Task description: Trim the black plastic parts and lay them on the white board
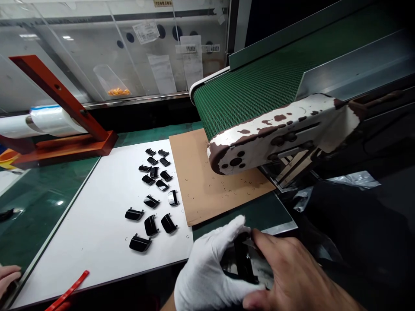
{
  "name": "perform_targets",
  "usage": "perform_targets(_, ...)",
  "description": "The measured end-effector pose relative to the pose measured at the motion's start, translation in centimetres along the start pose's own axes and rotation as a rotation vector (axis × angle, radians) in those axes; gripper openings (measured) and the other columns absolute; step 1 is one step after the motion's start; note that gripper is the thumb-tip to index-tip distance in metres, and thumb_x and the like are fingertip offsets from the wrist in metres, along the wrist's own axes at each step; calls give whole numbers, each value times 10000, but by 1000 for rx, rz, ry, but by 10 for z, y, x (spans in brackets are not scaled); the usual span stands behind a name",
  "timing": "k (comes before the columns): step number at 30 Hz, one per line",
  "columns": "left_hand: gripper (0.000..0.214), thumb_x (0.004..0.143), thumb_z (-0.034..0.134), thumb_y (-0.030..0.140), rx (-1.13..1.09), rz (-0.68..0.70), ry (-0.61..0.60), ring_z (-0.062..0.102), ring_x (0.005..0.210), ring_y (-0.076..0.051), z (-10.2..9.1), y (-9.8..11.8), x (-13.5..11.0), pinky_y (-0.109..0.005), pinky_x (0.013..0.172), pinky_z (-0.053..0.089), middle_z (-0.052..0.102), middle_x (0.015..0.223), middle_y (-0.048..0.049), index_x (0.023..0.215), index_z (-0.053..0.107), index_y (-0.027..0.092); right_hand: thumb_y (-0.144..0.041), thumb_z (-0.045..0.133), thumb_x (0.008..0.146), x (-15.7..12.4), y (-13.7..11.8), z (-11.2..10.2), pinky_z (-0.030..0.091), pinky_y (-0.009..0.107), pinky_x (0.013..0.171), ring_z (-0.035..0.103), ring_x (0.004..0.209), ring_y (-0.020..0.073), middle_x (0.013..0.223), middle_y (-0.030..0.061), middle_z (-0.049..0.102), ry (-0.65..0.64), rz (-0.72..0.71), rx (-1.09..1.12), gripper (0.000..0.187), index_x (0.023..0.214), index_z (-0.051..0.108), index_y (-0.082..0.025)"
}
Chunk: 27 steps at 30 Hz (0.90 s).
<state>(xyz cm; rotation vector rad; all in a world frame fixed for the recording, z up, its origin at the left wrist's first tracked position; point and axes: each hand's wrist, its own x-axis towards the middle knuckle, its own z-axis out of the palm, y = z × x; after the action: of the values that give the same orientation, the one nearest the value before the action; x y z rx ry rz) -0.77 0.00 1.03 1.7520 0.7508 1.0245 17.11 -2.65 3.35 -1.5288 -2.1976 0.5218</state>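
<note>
Near the front edge of the bench, a glossy black plastic part point(244, 258) sits between my two hands. My left hand point(207, 263), in a white glove, is curled round it with thumb and fingers on either side. From the right, my bare right hand point(288, 272) closes on the same part, its index finger at the upper end and its thumb at the lower. Part of the piece is hidden behind my fingers. Several similar black plastic parts point(140, 243) lie scattered on the white sheet point(106, 207) to the left of my hands.
Brown cardboard point(201, 181) with small curled scraps lies beneath the end of a green conveyor belt point(249, 99). An orange stand point(65, 90) holds a clear film roll point(53, 119) at the left. A red strip point(69, 289) and another person's hand point(8, 276) are at lower left.
</note>
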Motion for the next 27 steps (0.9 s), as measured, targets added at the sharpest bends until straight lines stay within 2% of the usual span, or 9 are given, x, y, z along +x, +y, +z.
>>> perform_targets(5, 872, 651, 872, 346, -1, -29, 7, 664, 1082, -208, 0, 4, -1, -277, 953, 538, 667, 1224, 45, 1390, 416, 421, -881, 119, 751, 1, -1, 5, 444, 382, 476, 671, 520, 299, 636, 106, 680, 75, -54, -60, 945, 856, 658, -111)
perform_targets(9, 886, 639, 881, 324, 80, -21, 34, 684, 1037, -206, -1, 7, -1, -276, 929, 553, 680, 1206, 43, 1391, 418, 393, -847, 57, 779, 3, -1, 8, 432, 380, 455, 656, 491, 292, 587, 101, 648, 128, -72, -96, 968, 819, 664, -95)
perform_targets(21, 784, 692, 828, 430, 170, -7, 61, 695, 1025, -219, -1, 1, -3, -280, 889, 571, 700, 1181, -4, 1376, 453, 344, -825, 10, 791, 5, 8, 15, 464, 386, 499, 672, 540, 300, 629, 123, 663, 48, -100, -65, 1012, 871, 678, -69)
perform_targets(27, 820, 681, 828, 460, 162, -20, 64, 681, 1053, -227, -1, -6, -7, -310, 941, 551, 681, 1219, -17, 1396, 443, 347, -782, -2, 826, 5, 11, 19, 426, 357, 464, 648, 483, 265, 574, 100, 636, 78, -133, -114, 948, 762, 661, -107)
